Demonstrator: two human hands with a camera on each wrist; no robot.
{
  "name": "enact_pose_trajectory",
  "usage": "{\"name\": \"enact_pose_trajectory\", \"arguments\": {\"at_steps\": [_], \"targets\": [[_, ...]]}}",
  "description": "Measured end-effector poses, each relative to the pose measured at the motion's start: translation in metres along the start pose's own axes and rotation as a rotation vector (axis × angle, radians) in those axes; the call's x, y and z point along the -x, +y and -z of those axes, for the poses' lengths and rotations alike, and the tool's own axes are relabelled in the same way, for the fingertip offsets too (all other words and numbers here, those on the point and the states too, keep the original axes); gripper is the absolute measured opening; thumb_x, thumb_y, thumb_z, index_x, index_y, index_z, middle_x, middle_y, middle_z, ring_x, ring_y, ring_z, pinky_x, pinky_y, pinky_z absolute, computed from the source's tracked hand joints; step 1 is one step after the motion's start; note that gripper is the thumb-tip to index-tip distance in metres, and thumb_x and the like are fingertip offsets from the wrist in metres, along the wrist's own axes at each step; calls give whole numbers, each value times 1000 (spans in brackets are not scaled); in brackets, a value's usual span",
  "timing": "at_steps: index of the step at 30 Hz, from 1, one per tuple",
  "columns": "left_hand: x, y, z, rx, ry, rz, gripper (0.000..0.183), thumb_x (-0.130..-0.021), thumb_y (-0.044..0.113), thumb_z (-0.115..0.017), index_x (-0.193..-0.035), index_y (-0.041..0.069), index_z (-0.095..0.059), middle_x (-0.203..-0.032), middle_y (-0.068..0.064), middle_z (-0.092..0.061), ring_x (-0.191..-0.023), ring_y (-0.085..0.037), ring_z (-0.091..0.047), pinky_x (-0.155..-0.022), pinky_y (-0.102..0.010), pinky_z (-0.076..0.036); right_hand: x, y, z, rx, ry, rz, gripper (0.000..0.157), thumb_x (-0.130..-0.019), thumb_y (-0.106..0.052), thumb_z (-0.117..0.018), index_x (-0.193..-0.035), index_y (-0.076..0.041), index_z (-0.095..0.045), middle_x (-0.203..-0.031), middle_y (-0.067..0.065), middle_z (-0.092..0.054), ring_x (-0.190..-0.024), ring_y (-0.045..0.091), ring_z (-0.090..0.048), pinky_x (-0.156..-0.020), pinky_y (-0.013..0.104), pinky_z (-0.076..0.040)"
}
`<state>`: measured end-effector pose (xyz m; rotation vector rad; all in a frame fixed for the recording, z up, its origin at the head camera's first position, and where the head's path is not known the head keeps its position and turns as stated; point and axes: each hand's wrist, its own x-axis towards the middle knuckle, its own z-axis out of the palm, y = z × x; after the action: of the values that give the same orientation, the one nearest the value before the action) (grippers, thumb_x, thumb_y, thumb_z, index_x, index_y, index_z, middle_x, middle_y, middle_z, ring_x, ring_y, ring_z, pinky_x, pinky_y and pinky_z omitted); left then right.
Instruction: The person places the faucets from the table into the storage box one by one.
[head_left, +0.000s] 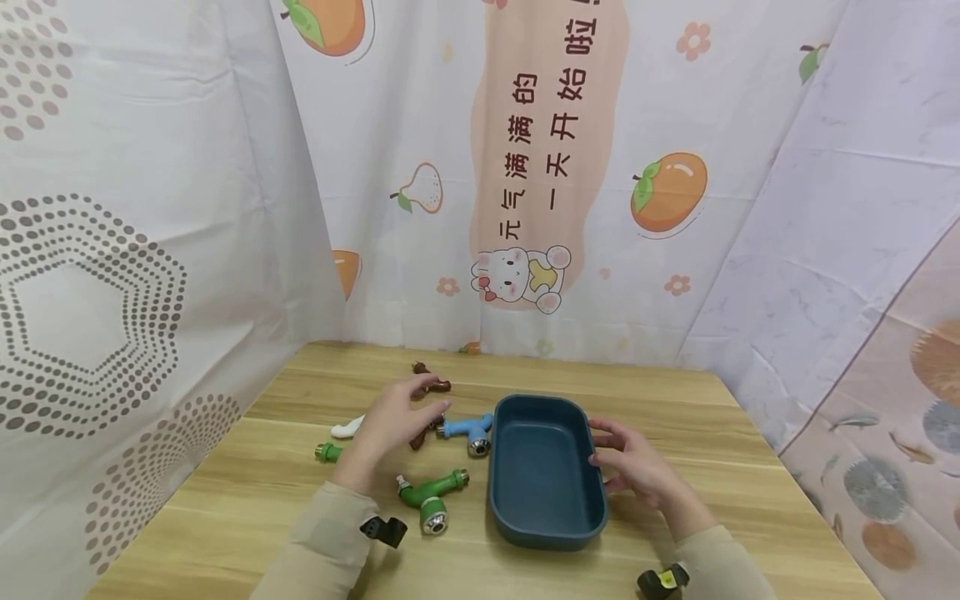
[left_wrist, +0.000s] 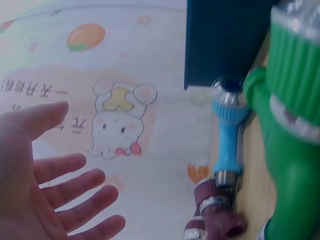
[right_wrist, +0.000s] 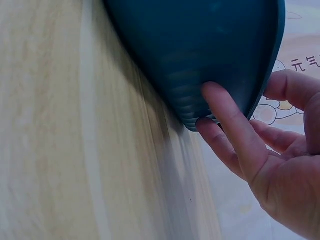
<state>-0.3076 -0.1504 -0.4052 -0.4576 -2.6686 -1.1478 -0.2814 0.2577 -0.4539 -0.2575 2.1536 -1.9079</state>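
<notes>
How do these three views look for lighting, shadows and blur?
Head view: bright, fairly evenly lit, the dark blue rounded-rectangular tray crisp-edged; left wrist: hazy and soft, the glossy green ribbed pipe fitting included; right wrist: dimmer than the head view, with a dark shadow along the tray on the pale wood-grain table.

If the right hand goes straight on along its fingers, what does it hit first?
The near long side of the dark blue bin. The right hand's fingertips look at or almost against it; actual contact is hard to tell.
</notes>
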Motion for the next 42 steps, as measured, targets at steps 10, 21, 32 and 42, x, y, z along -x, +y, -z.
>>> {"name": "enact_pose_trajectory", "arguments": {"at_steps": [10,21,32,42], "targets": [[0,-22,22,-98,28,49,67,-93,47,-72,-146,10,-55,-147,-17,-53,-123,-40,-58,-95,-58,-50,0,0,0,5,-3,-2,68,-96,0,-61,-156,1,-30,-147,39,-38,-111,39,-62,-71,54,-60],[4,-49,35,-148,31,158,76,-92,51,-71,-149,6,-50,-154,-23,-43,-136,-48,-43,-106,-65,-37,-1,1,1,4,-18,3,68,-97,-2,-61,-157,1,-28,-147,39,-38,-111,38,-63,-72,54,-60],[7,-71,38,-140,-6,180,74,-89,36,-78,-147,1,-50,-150,-28,-44,-135,-52,-40,-107,-68,-34,0,1,1,0,-15,2,68,-97,-1,-61,-157,1,-28,-147,39,-39,-108,37,-63,-69,52,-60],[11,-90,38,-125,-61,227,78,-86,34,-82,-146,-4,-49,-148,-32,-44,-128,-52,-47,-102,-67,-40,0,2,1,7,-21,6,68,-97,-2,-61,-157,2,-28,-147,39,-39,-108,37,-64,-69,53,-60]]}}
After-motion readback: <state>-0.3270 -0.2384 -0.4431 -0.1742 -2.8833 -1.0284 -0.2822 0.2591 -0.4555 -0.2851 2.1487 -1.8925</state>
